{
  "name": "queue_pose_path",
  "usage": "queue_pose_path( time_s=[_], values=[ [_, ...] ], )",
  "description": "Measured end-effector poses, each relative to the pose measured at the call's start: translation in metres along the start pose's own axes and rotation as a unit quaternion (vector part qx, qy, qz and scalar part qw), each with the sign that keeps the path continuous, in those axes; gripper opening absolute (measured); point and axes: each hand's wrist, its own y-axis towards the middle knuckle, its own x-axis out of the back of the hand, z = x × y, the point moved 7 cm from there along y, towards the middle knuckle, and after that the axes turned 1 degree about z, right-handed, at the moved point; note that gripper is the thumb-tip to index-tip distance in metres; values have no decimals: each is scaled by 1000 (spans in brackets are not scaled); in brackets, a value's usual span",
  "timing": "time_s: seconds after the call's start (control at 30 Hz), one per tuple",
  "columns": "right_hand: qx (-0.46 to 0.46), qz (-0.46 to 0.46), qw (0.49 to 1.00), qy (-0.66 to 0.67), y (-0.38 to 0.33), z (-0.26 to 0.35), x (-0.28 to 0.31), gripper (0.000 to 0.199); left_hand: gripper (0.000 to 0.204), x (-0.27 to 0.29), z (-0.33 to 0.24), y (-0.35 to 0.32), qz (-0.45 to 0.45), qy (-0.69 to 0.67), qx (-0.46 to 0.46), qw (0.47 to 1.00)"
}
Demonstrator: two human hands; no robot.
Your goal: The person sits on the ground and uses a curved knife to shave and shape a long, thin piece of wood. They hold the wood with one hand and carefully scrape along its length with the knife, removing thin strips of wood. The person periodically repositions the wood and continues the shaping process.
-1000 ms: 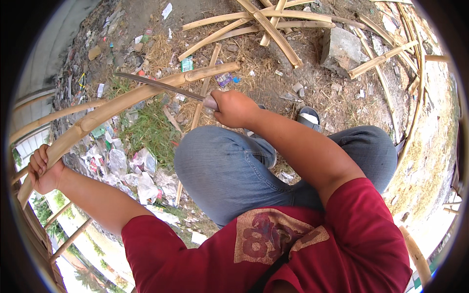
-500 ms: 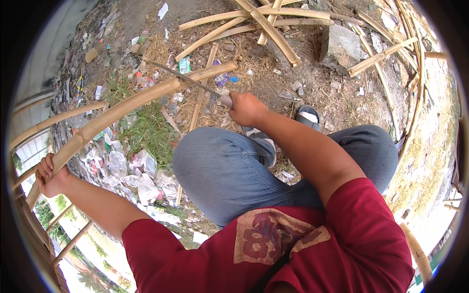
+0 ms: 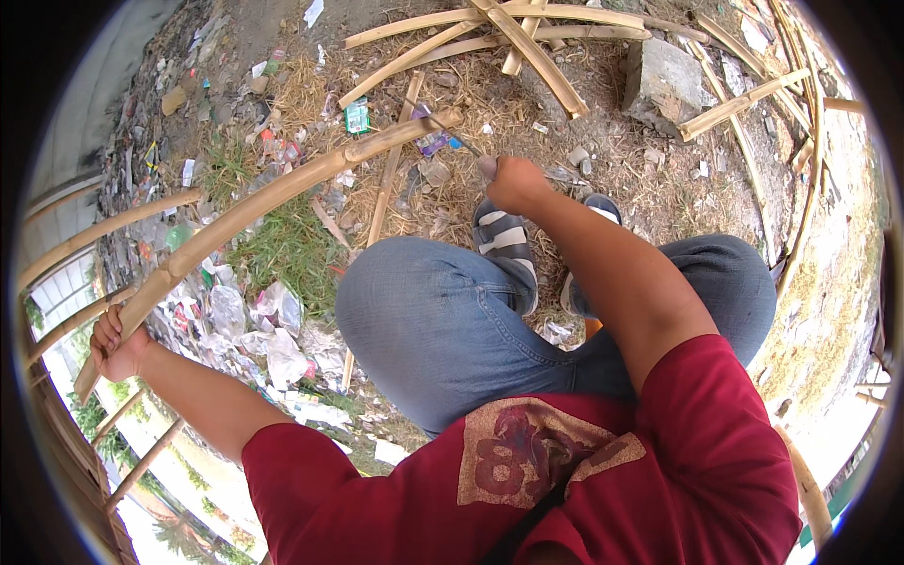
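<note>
A long split bamboo pole (image 3: 254, 209) slants from the lower left up to the middle of the view. My left hand (image 3: 118, 348) is closed around it near its lower left end. In my right hand (image 3: 518, 185) is the handle of a long knife (image 3: 459, 137), its thin dark blade pointing up and left. The blade's tip reaches the pole's far end; whether they touch, I cannot tell. My bent knees in jeans (image 3: 424, 320) lie between my arms.
Several split bamboo strips (image 3: 537, 61) lie crossed at the top. A grey concrete block (image 3: 662, 89) sits at the upper right, with more strips (image 3: 744, 104) beside it. Plastic litter (image 3: 273, 330) and grass (image 3: 292, 235) cover ground at left. Sandals (image 3: 506, 240) are on my feet.
My right hand has moved right and slightly up, drawing the knife along toward the pole's far end. My left hand and its end of the pole have shifted slightly right.
</note>
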Motion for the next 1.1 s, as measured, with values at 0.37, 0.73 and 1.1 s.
queue_pose_path(
  time_s=[0.37, 0.73, 1.1],
  values=[
    [-23, -89, 995, 32, -14, -38, -35, 33, 25, -86, 2, 17, 96, 23, 3, 995],
    [108, -27, 994, 5, -22, 34, -17, 36, 29, -90, -4, 0, 90, -1, 5, 996],
    [-58, -142, 987, 57, -13, -64, 22, 44, 21, -154, -104, -83, 128, -13, -76, 989]
  ],
)
